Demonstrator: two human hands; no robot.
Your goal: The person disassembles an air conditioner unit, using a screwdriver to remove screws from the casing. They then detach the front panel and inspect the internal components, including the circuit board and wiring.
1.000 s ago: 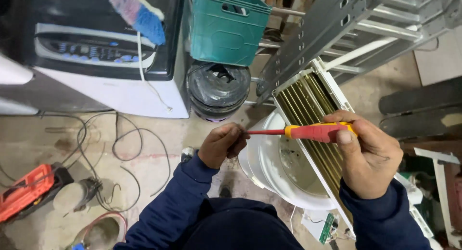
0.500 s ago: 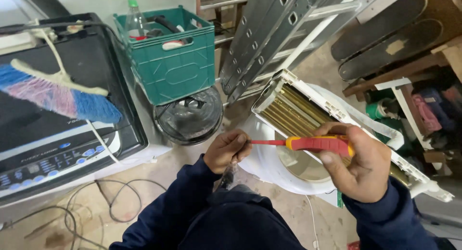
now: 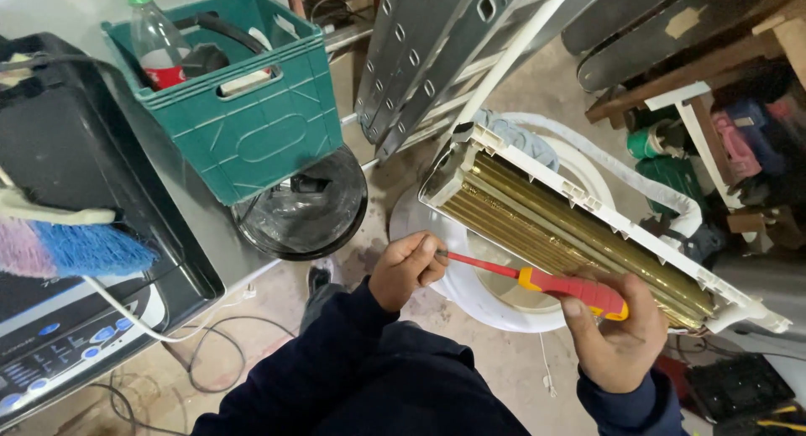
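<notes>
My right hand (image 3: 617,335) grips the red and yellow handle of a screwdriver (image 3: 571,289). Its red shaft runs left into my left hand (image 3: 407,268), whose fingers close around the tip. Both hands hover in front of a white air-conditioner unit (image 3: 604,213) with gold fins, which leans over a white round basin (image 3: 483,302). Dark blue sleeves cover both my arms.
A green crate (image 3: 252,133) with a plastic bottle (image 3: 155,41) sits on a dark appliance (image 3: 75,234) at left, next to a blue broom head (image 3: 80,249). A black bucket (image 3: 306,213) stands below. A metal ladder (image 3: 437,58) leans behind. Cables lie on the floor; clutter fills the right side.
The view has swung left and up, so the crate and appliance shifted right. My hands keep the same hold on the screwdriver, now lower in the frame.
</notes>
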